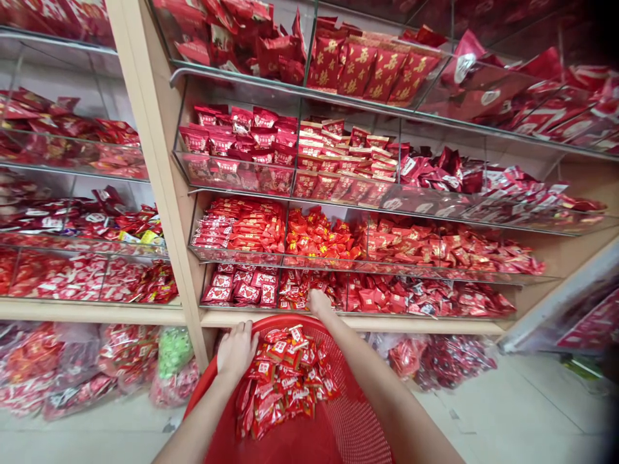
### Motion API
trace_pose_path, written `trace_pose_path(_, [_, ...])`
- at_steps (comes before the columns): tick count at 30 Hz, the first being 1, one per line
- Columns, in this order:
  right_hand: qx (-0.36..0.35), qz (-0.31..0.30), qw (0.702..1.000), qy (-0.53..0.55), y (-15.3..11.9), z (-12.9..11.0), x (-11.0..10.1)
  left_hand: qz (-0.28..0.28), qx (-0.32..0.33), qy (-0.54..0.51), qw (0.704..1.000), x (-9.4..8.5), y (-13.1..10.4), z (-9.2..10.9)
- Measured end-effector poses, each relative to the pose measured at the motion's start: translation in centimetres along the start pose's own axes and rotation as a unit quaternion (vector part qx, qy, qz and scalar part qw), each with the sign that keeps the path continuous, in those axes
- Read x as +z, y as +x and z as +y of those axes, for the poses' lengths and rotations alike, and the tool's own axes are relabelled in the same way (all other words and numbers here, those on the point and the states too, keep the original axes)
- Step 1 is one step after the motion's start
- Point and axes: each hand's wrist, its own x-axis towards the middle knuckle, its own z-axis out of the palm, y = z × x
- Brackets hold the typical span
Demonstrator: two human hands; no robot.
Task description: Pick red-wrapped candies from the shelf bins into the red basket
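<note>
My left hand (236, 351) is wrapped over the far left rim of a red plastic basket (363, 412) with mesh sides. Inside the basket lies a heap of small red wrapped packets (283, 380). My right hand (319, 303) reaches past the basket's far rim to the front of the lowest shelf. Its fingers are curled, and whatever they hold is hidden. Just behind and beside it are small red and white packets (294, 287) in one compartment of that shelf.
Glass-fronted shelves (338, 261) hold red packets in several compartments. A wooden upright (155, 161) separates them from more shelves at left. Beneath the bottom ledge (425, 324), plastic bags of packets (449, 361) rest on the tiled floor (522, 406), with more bags (128, 354) at left.
</note>
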Motion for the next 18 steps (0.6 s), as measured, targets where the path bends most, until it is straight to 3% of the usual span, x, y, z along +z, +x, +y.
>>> trace_pose_path(6, [-0.006,0.011,1.0,0.01,0.1,0.0,-0.3,0.003,0.001,-0.003,1.0,0.0,-0.1,0.0])
trace_pose_path(14, [-0.074,0.11,0.984,0.122,-3.8,2.7,-4.3,-0.003,-0.005,-0.017,1.0,-0.1,0.1,0.1])
trace_pose_path(16, [-0.081,0.147,0.95,0.264,-5.9,3.2,-4.5,-0.002,-0.008,-0.031,0.999,-0.1,0.3,-0.1])
trace_pose_path(18, [-0.07,0.155,0.873,0.457,-8.5,3.3,-4.3,-0.004,-0.022,-0.064,0.998,-0.1,0.6,-0.3])
